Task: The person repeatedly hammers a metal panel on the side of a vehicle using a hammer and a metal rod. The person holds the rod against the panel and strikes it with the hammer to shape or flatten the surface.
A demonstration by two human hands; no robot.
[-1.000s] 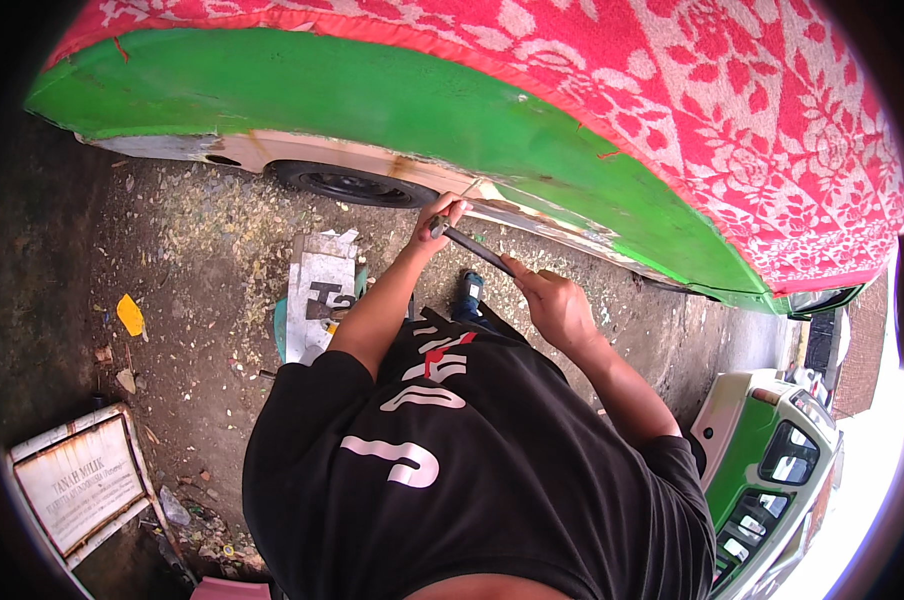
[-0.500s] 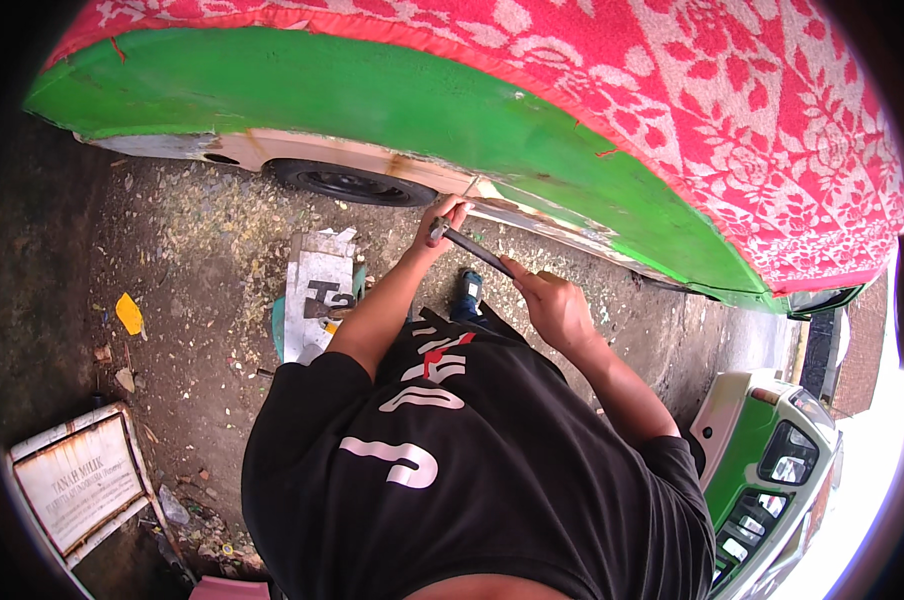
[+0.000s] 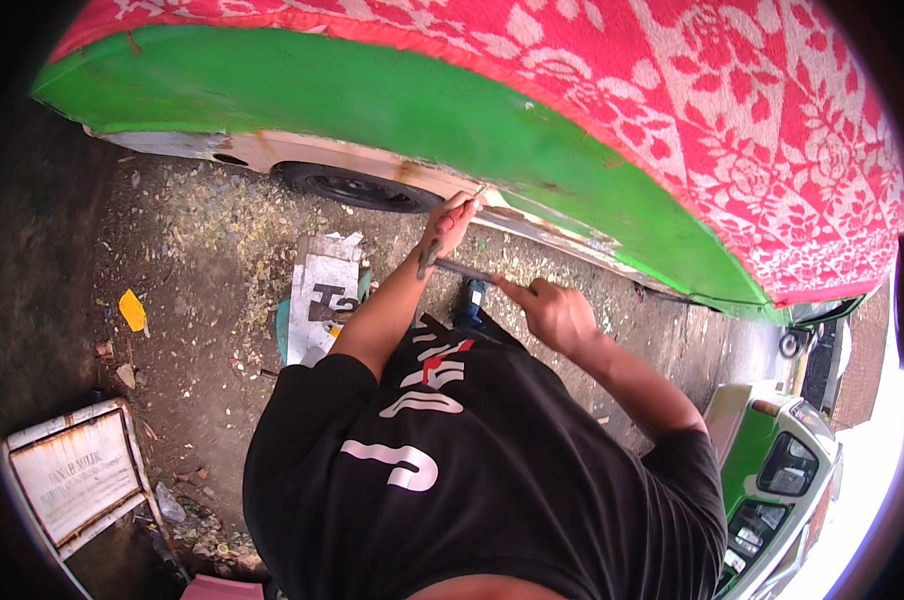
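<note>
My right hand [image 3: 562,315] grips a hammer [image 3: 466,270]; my left hand [image 3: 452,225] curls beside the far green vehicle [image 3: 372,110], contents unclear. I'd swing squarely, clear of that hand.

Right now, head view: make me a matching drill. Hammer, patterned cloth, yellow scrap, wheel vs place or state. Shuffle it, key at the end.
Things
1. Hammer
2. Patterned cloth
3. Yellow scrap
4. Wheel

Place or state
A. Lying on the ground
B. Black, low on the side of the green vehicle
C. Held in the right grip
D. Red and white, draped over the green vehicle

Pairs: 1-C, 2-D, 3-A, 4-B
</note>
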